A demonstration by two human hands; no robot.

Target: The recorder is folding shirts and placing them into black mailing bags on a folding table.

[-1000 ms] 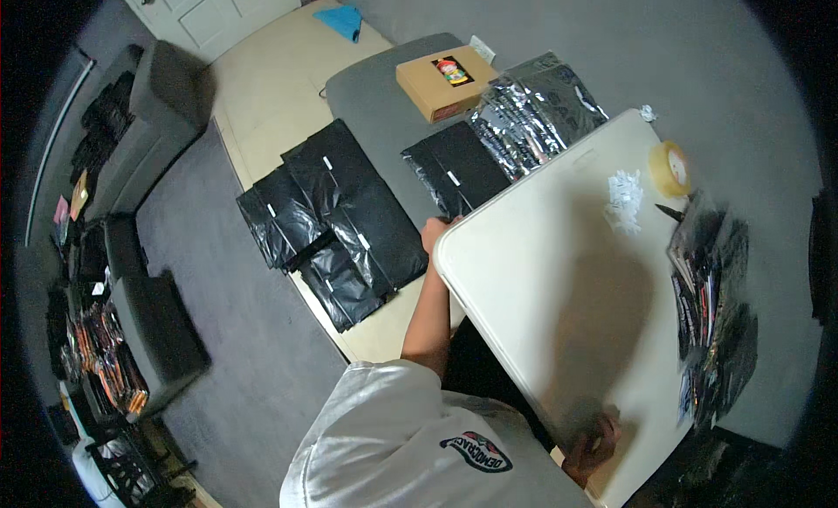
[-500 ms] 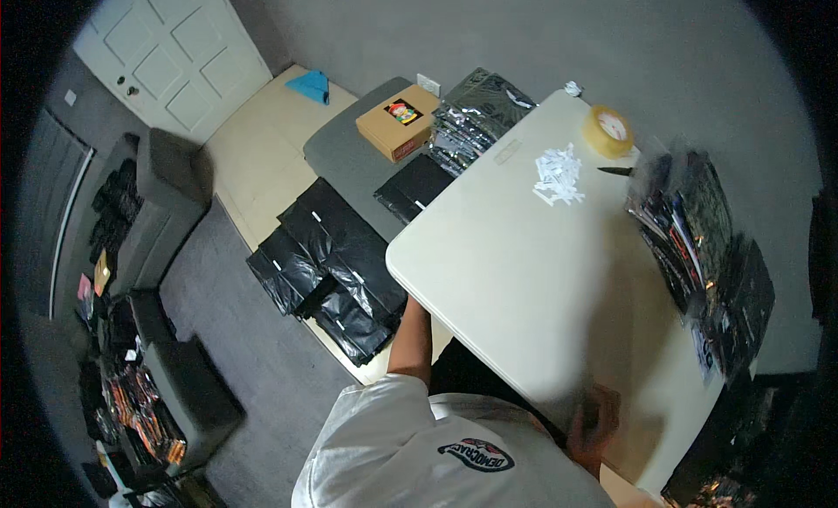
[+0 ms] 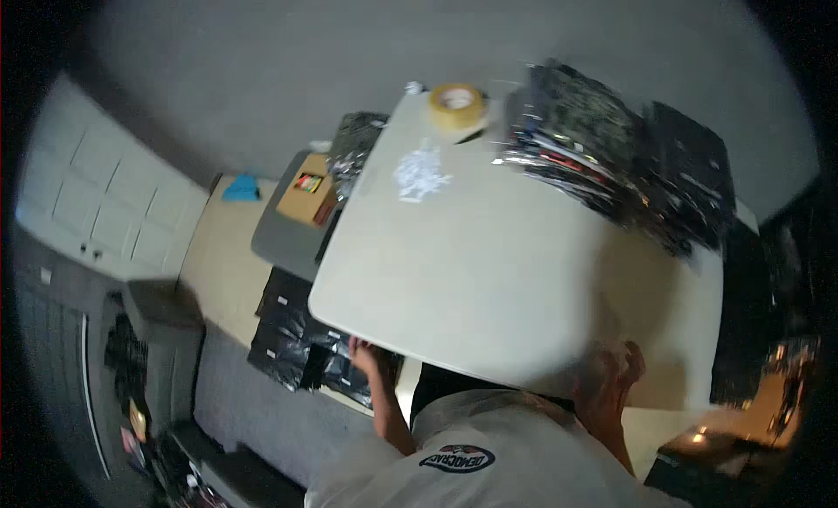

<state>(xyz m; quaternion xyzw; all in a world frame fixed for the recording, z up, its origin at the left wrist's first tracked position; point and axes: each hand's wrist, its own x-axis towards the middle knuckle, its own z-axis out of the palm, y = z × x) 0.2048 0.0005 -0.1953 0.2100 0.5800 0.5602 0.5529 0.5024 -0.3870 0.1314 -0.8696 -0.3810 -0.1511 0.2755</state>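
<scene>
Grey wall [image 3: 262, 80] behind, white plastic table [image 3: 471, 272] in front of you. Your left hand [image 3: 363, 354] is below the table's near-left corner, beside the black plastic packages [image 3: 284, 338]; contact or grip, can't tell. Your right hand [image 3: 618, 373] is over the near edge, blurred, fingers loosely curled and apart, nothing visible in it. Progress: several black packages are already bagged and piled low at left, small white labels on those you can see. Remaining on the tabletop: loose white paper slips [image 3: 421, 175], plus a stack of clear-bagged items [image 3: 576, 128] at the far right, contents unclear. Tape roll [image 3: 456, 106] sits at the far edge, cardboard box [image 3: 305, 194] on the grey bench [image 3: 279, 237].
</scene>
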